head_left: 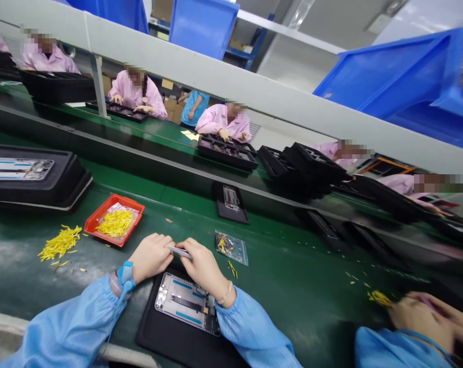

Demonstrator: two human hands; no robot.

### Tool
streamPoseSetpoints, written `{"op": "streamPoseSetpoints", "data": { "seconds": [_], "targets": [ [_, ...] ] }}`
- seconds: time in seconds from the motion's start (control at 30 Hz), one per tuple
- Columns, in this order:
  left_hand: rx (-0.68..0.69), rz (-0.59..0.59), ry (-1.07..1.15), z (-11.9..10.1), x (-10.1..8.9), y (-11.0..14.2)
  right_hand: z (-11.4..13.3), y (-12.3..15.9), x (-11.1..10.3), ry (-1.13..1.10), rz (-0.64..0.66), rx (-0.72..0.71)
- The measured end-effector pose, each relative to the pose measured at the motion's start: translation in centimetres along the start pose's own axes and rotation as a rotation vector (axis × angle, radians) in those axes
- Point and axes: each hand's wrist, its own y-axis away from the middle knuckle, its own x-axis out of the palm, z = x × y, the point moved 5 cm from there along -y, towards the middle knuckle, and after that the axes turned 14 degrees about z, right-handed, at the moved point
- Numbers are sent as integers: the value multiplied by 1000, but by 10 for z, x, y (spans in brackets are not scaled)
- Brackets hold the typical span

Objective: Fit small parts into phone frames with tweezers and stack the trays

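Fingertips closed narrow on both sides here, so that's a pinch grip: left hand (151, 259) has one end of a slim pale piece (179, 251), right hand (202, 265) has the other. Can't tell what the piece is, it's nearly edge-on and partly covered by fingers. It sits up off the work, with an open phone frame (185, 300) just under the grip, lying face up on a black foam pad (170, 340).

Main worry imo is a slip. Pinch that thin, and if one side lets go early the piece could drop onto the exposed parts below and scratch or snag something. Squeezing unevenly might bend it too. The right wrist is also right over one end of the frame, so a lazy forearm could nudge it askew.

Left of the grip there's a red tray (135, 223) of yellow strips plus a loose pile (60, 243), and just right of it a clear bag (238, 250) with a few stray strips (232, 269) beside it. A sleeve brushing those could drag one into the frame. Blue wrist cord (114, 319) hangs below the left hand, might catch on the pad edge if that arm swings across
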Motion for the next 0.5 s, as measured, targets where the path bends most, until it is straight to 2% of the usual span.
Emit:
{"op": "streamPoseSetpoints", "data": {
  "seconds": [0.13, 0.3, 0.37, 0.5],
  "targets": [
    [-30, -108, 24, 18, -9, 7, 2, 0, -5, -52, -22, -51],
    [-210, -351, 53, 58, -36, 27, -2, -4, -15, -194, -134, -111],
    [-178, -398, 120, 58, -39, 31, -3, -8, -15, -249, -157, -115],
    [-51, -419, 226, 35, -30, 28, 0, -17, -11, -318, -154, -118]
  ]
}}
